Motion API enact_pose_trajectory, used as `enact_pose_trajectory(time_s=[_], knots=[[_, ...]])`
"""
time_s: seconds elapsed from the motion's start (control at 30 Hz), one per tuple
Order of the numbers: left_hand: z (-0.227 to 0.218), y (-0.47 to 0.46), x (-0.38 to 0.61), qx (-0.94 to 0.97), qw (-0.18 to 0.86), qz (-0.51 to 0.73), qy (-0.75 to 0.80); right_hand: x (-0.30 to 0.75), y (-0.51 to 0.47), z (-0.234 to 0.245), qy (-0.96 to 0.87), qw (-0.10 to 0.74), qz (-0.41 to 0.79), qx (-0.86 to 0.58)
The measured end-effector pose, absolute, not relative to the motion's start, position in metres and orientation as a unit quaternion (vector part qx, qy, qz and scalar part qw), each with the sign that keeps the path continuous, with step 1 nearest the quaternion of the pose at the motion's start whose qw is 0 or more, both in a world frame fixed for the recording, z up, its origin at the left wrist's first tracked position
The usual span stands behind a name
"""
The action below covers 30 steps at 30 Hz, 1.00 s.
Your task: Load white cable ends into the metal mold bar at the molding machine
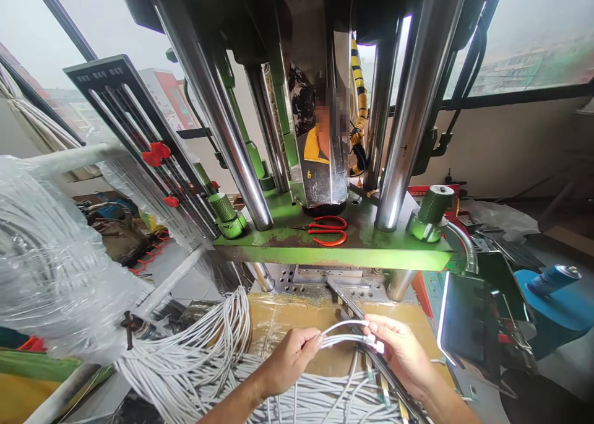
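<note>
Between both hands, thin white cables (346, 332) bow upward.

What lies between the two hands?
In the head view, white cables span from the left hand to the right hand; both pinch them.

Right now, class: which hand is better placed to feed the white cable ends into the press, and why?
Probably the right hand: it pinches the cable ends and lies beside the metal rail leading under the press. The left hand only steadies the cables further back.
</note>
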<state>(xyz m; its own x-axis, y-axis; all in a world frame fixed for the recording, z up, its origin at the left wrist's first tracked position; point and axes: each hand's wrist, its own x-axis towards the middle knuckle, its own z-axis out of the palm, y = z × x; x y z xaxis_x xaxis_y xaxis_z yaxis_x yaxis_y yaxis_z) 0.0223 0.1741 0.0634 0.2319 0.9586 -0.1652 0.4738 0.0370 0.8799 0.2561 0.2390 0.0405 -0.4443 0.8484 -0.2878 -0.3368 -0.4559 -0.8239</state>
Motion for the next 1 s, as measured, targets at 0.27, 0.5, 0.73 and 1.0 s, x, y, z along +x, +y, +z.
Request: enact_pose_trajectory(time_s=[0.27,0.5,0.73,1.0], knots=[[0.078,0.165,0.021,0.639,0.469,0.267,0.549,0.255,0.234,0.036,-0.297,0.384,0.799,-0.355],[0.073,0.163,0.021,0.644,0.459,0.268,0.550,0.255,0.228,0.046,-0.316,0.380,0.796,-0.349],[0.072,0.160,0.020,0.648,0.449,0.272,0.552,0.258,0.226,0.045,-0.344,0.380,0.789,-0.338],[0.078,0.156,0.016,0.562,0.549,0.309,0.536,0.259,0.216,0.043,-0.381,0.355,0.785,-0.335]])
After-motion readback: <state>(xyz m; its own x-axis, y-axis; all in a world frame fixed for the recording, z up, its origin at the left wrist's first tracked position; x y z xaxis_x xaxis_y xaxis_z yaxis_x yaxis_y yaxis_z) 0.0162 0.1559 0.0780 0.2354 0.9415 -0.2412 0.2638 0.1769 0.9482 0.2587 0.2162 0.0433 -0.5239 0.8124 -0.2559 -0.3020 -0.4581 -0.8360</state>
